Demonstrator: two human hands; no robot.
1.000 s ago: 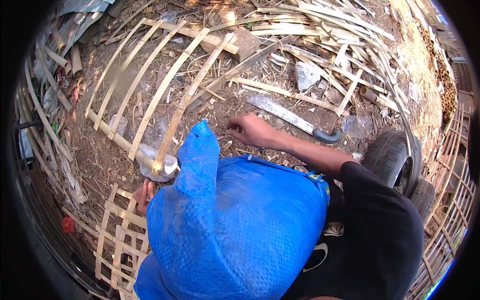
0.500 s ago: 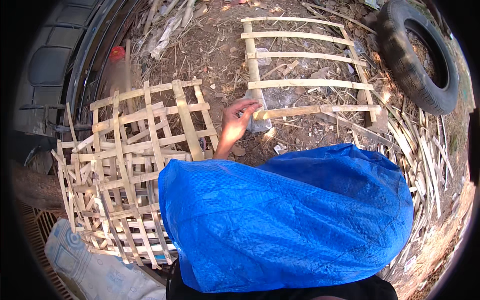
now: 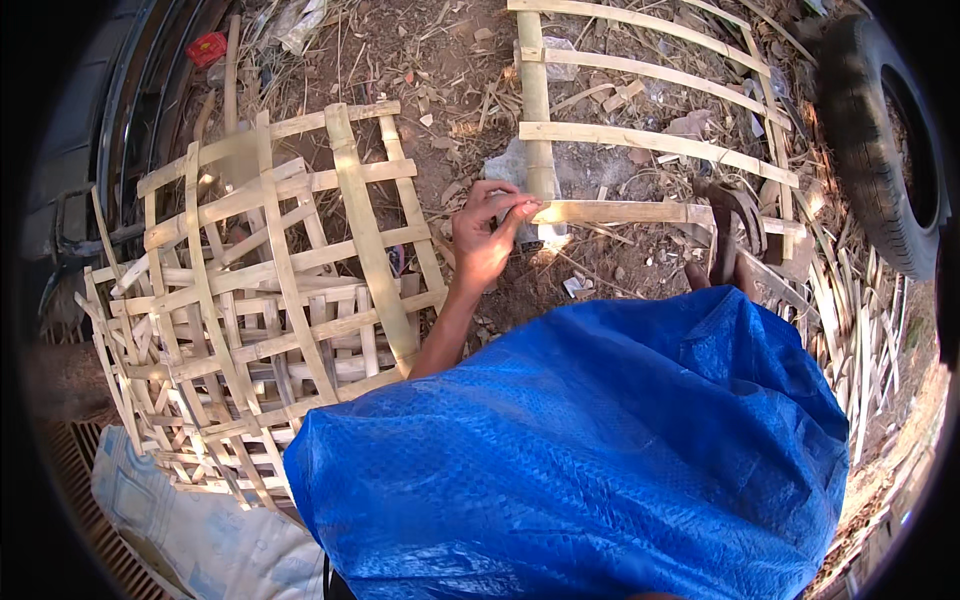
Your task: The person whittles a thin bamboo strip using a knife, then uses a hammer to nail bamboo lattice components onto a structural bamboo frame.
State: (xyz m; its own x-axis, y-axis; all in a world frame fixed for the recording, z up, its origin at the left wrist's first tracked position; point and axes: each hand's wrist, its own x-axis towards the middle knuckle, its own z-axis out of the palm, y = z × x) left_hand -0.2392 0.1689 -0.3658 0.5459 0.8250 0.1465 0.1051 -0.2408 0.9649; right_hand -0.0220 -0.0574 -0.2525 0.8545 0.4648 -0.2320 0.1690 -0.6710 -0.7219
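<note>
Head view: L hand [image 3: 487, 238] pinching bamboo slat [image 3: 615, 211]; R hand hidden.

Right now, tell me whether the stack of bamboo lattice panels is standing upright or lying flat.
Lying flat: the bamboo lattice panels rest piled on the dirt ground, beside the left hand.

Your left hand [image 3: 487, 235] reaches forward from under the blue tarp [image 3: 600, 450], the bare forearm running up from the tarp's upper left edge. The wrist is straight, and the back of the hand faces you. Your fingers [image 3: 510, 205] curl toward the thumb in a pinch, closed on the end of a thin strip. Your right hand [image 3: 715, 272] is mostly hidden behind the tarp's top right edge; only some fingertips show there, so its grip cannot be judged.
</note>
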